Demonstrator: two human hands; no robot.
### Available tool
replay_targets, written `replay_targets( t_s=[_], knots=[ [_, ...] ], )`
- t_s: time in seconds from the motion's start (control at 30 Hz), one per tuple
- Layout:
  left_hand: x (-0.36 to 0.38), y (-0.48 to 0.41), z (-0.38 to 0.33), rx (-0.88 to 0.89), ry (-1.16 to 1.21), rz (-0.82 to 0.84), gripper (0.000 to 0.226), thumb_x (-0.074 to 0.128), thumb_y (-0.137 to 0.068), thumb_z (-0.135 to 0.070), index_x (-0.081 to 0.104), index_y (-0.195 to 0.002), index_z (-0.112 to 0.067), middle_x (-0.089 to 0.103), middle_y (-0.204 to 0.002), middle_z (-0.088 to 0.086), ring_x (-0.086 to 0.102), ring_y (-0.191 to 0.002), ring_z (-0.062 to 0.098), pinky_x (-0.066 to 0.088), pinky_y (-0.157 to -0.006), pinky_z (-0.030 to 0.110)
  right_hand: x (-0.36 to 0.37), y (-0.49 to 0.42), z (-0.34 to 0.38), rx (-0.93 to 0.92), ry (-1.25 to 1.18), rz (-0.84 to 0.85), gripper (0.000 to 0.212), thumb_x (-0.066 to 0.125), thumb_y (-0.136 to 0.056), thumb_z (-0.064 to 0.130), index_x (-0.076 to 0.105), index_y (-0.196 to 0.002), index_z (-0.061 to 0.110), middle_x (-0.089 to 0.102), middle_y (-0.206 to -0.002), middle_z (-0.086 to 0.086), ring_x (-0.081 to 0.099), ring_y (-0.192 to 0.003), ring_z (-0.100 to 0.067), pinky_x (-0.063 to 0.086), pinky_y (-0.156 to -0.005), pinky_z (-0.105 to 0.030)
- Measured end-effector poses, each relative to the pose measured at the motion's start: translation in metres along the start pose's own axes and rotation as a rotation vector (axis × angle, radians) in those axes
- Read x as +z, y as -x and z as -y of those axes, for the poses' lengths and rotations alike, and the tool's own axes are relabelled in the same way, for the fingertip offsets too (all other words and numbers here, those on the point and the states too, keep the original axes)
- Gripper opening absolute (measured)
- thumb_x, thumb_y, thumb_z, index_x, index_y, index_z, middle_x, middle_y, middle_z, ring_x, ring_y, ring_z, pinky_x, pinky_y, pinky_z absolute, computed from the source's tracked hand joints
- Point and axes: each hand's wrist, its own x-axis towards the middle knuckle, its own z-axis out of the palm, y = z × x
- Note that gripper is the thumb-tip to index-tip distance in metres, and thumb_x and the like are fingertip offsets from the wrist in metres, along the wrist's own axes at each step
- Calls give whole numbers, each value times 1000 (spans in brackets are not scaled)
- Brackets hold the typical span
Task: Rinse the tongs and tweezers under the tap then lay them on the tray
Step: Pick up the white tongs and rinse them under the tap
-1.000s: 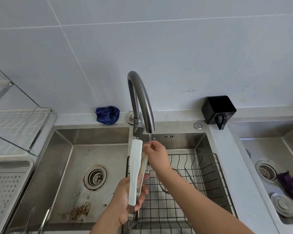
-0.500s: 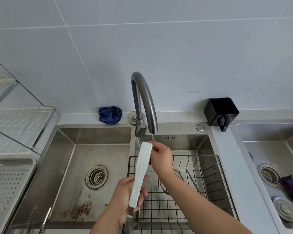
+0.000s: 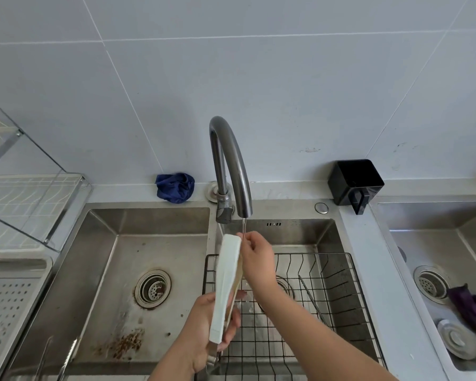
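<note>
White-armed tongs (image 3: 226,287) held near upright over the divider between the two sink basins, tips up just under the tap (image 3: 231,166) spout, a thin stream of water (image 3: 244,226) falling onto the upper end. Left hand (image 3: 206,328) wrapped around the lower, metal hinge end, fingers closed on the tongs. Right hand (image 3: 259,259) at the top, fingertips pinched against the inner face of the upper arm, right where the stream lands. Beneath the hands, a black wire basket (image 3: 341,270) sits in the right-hand basin (image 3: 308,232); a slim metal utensil (image 3: 311,298) lies slanted in it, possibly the tweezers, cannot tell for sure. Left basin (image 3: 116,270) bare steel with rusty staining near the front and around the drain (image 3: 152,289). Far left, a perforated tray (image 3: 8,303) below a wire dish rack (image 3: 30,193). On the back ledge, a crumpled blue cloth (image 3: 175,187) left of the tap base and a black container (image 3: 355,181) to the right. Separate sink at far right holds a purple cloth (image 3: 473,306).
</note>
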Motion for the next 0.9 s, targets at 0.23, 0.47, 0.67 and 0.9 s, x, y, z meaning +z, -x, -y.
replay_targets(
  t_s=[0.23, 0.47, 0.67, 0.9],
  knots=[
    [5, -4, -6, 9, -42, -91, 34, 39, -101, -10, 67, -108, 9, 56, -63, 23, 41, -29, 20, 31, -31, 16, 1, 6, 6, 144, -234, 202, 2, 66, -89, 15, 67, -89, 16, 69, -83, -18, 62, -74, -27, 50, -67, -41],
    [3, -4, -1, 118, -246, -226, 24, 53, -103, -15, 74, -97, -3, 59, -61, 18, 50, -39, 20, 36, -35, 21, 2, 0, 9, 241, -538, 191, 19, 64, -99, 19, 62, -92, 2, 71, -75, -16, 64, -63, -30, 56, -70, -45],
    [1, -6, -7, 170, -357, -270, 29, 60, -100, -29, 73, -85, -8, 54, -65, 15, 50, -49, 20, 41, -40, 26, -5, 3, 10, 243, -678, 304, 6, 59, -99, 3, 59, -106, 2, 68, -89, -24, 64, -73, -33, 55, -69, -40],
    [6, -5, -4, 138, -260, -247, 25, 54, -103, -21, 74, -93, -9, 62, -61, 15, 54, -40, 18, 40, -37, 24, -3, 3, 5, 263, -673, 320, 5, 59, -98, 2, 60, -97, 7, 68, -87, -21, 62, -72, -29, 51, -71, -40]
  ],
)
